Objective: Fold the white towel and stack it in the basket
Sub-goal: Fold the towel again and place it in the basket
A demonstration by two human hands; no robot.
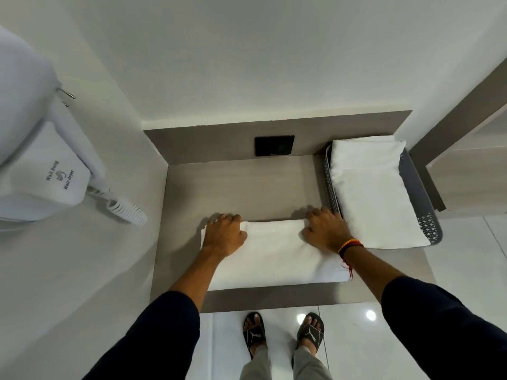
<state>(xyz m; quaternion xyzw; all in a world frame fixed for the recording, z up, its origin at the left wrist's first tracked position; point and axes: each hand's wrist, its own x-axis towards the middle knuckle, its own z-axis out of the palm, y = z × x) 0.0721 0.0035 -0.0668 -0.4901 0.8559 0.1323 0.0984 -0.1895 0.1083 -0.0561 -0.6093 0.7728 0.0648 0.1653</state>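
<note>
A white towel [274, 256], folded into a thick rectangle, lies on the grey-brown shelf [236, 187] near its front edge. My left hand [225, 234] rests on the towel's far left corner with fingers curled over the far edge. My right hand [326, 229] grips the far right corner the same way. A grey perforated basket [419, 182] stands at the shelf's right end, touching distance from my right hand, and holds a stack of folded white towels [375, 193].
A black wall socket [274, 145] sits on the back panel. A white wall-hung hair dryer [46, 171] with a coiled cord [126, 208] hangs on the left wall. My feet in black slides [282, 335] stand on glossy white tiles.
</note>
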